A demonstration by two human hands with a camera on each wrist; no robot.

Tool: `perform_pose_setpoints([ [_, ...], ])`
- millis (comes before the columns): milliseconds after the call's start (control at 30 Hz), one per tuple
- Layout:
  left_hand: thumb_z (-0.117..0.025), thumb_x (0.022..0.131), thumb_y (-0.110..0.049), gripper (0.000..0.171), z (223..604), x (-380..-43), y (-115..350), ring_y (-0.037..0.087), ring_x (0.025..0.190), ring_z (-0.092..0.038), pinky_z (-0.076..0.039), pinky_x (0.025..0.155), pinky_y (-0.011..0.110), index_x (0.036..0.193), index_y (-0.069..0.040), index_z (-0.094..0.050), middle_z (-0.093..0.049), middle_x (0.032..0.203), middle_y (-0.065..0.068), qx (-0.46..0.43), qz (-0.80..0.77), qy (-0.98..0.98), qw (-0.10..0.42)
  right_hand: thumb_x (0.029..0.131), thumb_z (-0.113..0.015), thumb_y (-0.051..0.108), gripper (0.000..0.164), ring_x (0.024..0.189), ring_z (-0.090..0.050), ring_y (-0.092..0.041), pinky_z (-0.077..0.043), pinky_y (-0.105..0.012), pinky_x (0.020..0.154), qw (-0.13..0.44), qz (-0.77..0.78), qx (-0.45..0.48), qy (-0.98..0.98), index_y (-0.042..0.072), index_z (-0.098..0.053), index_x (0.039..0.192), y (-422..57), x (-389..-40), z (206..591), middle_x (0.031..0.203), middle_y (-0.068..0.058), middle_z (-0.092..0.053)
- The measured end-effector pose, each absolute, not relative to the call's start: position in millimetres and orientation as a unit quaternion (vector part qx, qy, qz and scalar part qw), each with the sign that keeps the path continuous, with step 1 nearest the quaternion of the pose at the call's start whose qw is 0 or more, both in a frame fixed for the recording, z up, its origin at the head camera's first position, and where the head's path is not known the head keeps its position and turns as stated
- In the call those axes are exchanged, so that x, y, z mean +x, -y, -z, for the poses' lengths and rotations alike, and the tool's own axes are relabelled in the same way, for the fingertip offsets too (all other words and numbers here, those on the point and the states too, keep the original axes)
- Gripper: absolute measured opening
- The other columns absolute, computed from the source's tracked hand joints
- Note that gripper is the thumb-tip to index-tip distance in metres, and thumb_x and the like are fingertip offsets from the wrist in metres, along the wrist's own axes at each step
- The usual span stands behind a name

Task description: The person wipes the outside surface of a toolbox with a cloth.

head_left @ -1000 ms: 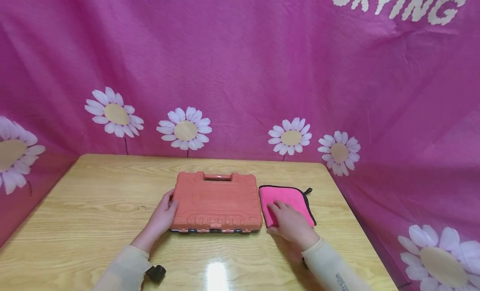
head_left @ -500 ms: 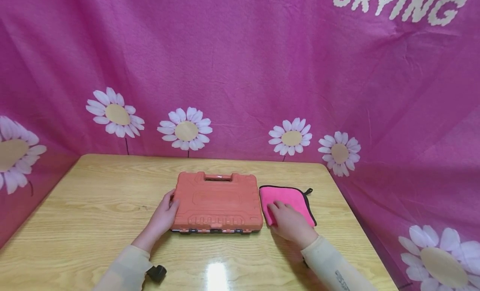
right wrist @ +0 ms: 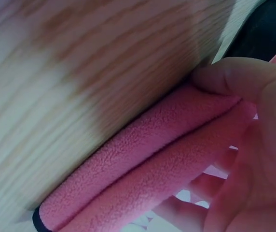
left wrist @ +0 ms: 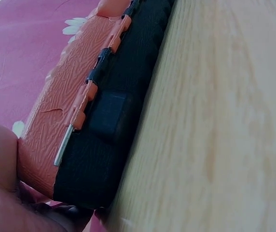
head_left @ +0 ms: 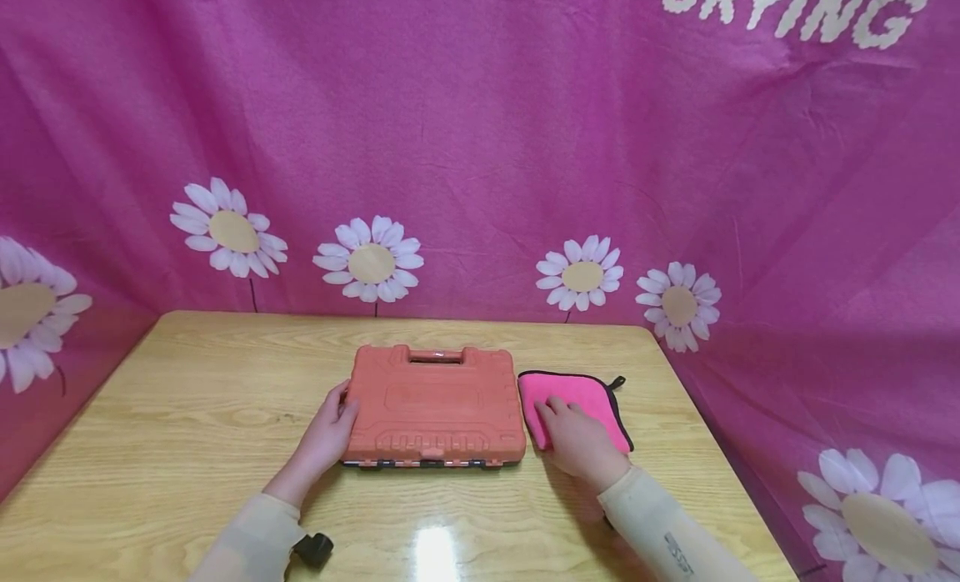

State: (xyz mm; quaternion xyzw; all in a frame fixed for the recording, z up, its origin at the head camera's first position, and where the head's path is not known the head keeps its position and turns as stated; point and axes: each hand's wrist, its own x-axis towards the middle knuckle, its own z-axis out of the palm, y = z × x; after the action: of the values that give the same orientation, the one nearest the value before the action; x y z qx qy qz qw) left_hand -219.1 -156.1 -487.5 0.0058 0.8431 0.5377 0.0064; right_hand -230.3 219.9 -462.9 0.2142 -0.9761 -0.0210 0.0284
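Note:
An orange-red plastic tool case (head_left: 435, 398) with a black base lies closed on the table, its handle toward the back. My left hand (head_left: 326, 428) grips its left side, thumb against the lid's edge and fingers along the side. In the left wrist view, the fingers curl at the corner of the case (left wrist: 56, 116). Just right of the case lies a folded pink cloth (head_left: 570, 388) with black edging and a small loop. My right hand (head_left: 581, 444) pinches its near left corner. The right wrist view shows the thumb at the fold of the cloth (right wrist: 143, 159), other fingers behind it.
The wooden table (head_left: 195, 398) runs back to a magenta curtain (head_left: 480, 148) printed with white daisies, which also hangs along both sides. A black wrist strap piece (head_left: 313, 550) sticks out by the left sleeve.
My right thumb has drawn in from the table to the cloth's near edge, and the right hand has shifted slightly. The left hand, case and cloth stay in place.

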Motion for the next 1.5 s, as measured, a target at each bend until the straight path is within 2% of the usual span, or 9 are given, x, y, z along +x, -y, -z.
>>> perform_pose_setpoints([
  [133, -0.033, 0.113, -0.015, 0.055, 487.7, -218.8, 156.0, 0.052, 0.149, -0.03, -0.025, 0.125, 0.057, 0.157, 0.014, -0.017, -0.027, 0.159, 0.04, 0.007, -0.541, -0.841, 0.009, 0.085, -0.083, 0.022, 0.063, 0.101, -0.063, -0.033, -0.062, -0.049, 0.075, 0.026, 0.03, 0.208, 0.977, 0.002, -0.061, 0.141, -220.3, -232.6, 466.5, 0.127, -0.014, -0.06],
  [400, -0.033, 0.112, -0.014, 0.055, 489.1, -219.4, 156.1, 0.051, 0.149, -0.03, -0.025, 0.125, 0.057, 0.157, 0.014, -0.017, -0.027, 0.159, 0.04, 0.007, -0.544, -0.839, 0.008, 0.093, -0.071, 0.009, 0.05, 0.089, -0.057, -0.027, -0.059, -0.045, 0.058, 0.042, 0.049, 0.196, 0.978, 0.006, -0.061, 0.142, -219.6, -236.1, 471.1, 0.125, -0.011, -0.059],
  [600, -0.033, 0.112, -0.014, 0.054, 490.1, -219.9, 155.7, 0.051, 0.149, -0.03, -0.025, 0.125, 0.056, 0.156, 0.015, -0.018, -0.026, 0.159, 0.04, 0.008, -0.544, -0.839, 0.005, 0.095, -0.07, 0.01, 0.045, 0.087, -0.058, -0.027, -0.059, -0.045, 0.057, 0.053, 0.062, 0.191, 0.978, 0.006, -0.064, 0.14, -218.5, -236.6, 470.1, 0.125, -0.01, -0.06],
  [767, -0.032, 0.113, -0.014, 0.054, 489.2, -219.2, 155.2, 0.051, 0.149, -0.03, -0.025, 0.125, 0.056, 0.156, 0.015, -0.018, -0.026, 0.159, 0.04, 0.008, -0.545, -0.839, 0.004, 0.098, -0.066, 0.012, 0.042, 0.094, -0.06, -0.03, -0.06, -0.048, 0.066, 0.044, 0.068, 0.185, 0.979, 0.007, -0.063, 0.14, -218.7, -237.4, 468.9, 0.129, -0.01, -0.06],
  [1033, -0.034, 0.113, -0.015, 0.054, 487.5, -218.7, 154.7, 0.051, 0.148, -0.032, -0.026, 0.124, 0.057, 0.156, 0.015, -0.019, -0.028, 0.158, 0.04, 0.007, -0.538, -0.843, -0.003, 0.102, -0.06, 0.013, 0.042, 0.122, -0.061, -0.042, -0.056, -0.06, 0.094, 0.013, 0.017, 0.173, 0.985, 0.004, -0.06, 0.143, -222.0, -236.2, 467.3, 0.144, -0.016, -0.058],
  [1233, -0.032, 0.113, -0.016, 0.054, 488.6, -218.3, 154.5, 0.051, 0.149, -0.031, -0.026, 0.125, 0.057, 0.157, 0.014, -0.018, -0.026, 0.159, 0.04, 0.003, -0.539, -0.842, 0.003, 0.103, -0.056, 0.008, 0.042, 0.138, -0.053, -0.042, -0.044, -0.054, 0.115, -0.018, -0.072, 0.159, 0.985, -0.001, -0.056, 0.145, -226.4, -235.3, 463.4, 0.149, -0.021, -0.056],
  [1400, -0.033, 0.113, -0.016, 0.055, 489.4, -218.6, 154.1, 0.051, 0.148, -0.031, -0.025, 0.125, 0.056, 0.157, 0.014, -0.018, -0.026, 0.159, 0.04, 0.004, -0.542, -0.841, 0.002, 0.105, -0.054, 0.009, 0.041, 0.139, -0.054, -0.037, -0.043, -0.052, 0.117, -0.02, -0.165, 0.151, 0.975, 0.002, -0.055, 0.146, -231.8, -236.4, 460.1, 0.147, -0.019, -0.059],
  [1433, -0.033, 0.113, -0.016, 0.055, 489.1, -218.5, 154.2, 0.051, 0.148, -0.031, -0.025, 0.125, 0.056, 0.157, 0.014, -0.018, -0.026, 0.159, 0.04, 0.003, -0.542, -0.841, 0.001, 0.106, -0.053, 0.009, 0.035, 0.137, -0.056, -0.036, -0.044, -0.051, 0.116, -0.017, -0.184, 0.153, 0.971, 0.002, -0.061, 0.14, -232.2, -237.5, 458.2, 0.144, -0.017, -0.062],
  [1500, -0.033, 0.113, -0.016, 0.055, 488.4, -218.2, 154.5, 0.051, 0.149, -0.031, -0.025, 0.125, 0.057, 0.157, 0.014, -0.018, -0.026, 0.16, 0.04, 0.003, -0.542, -0.84, 0.001, 0.106, -0.053, 0.01, 0.034, 0.135, -0.058, -0.034, -0.047, -0.051, 0.113, -0.003, -0.212, 0.161, 0.964, 0.004, -0.063, 0.138, -233.6, -240.1, 455.1, 0.141, -0.015, -0.065],
])
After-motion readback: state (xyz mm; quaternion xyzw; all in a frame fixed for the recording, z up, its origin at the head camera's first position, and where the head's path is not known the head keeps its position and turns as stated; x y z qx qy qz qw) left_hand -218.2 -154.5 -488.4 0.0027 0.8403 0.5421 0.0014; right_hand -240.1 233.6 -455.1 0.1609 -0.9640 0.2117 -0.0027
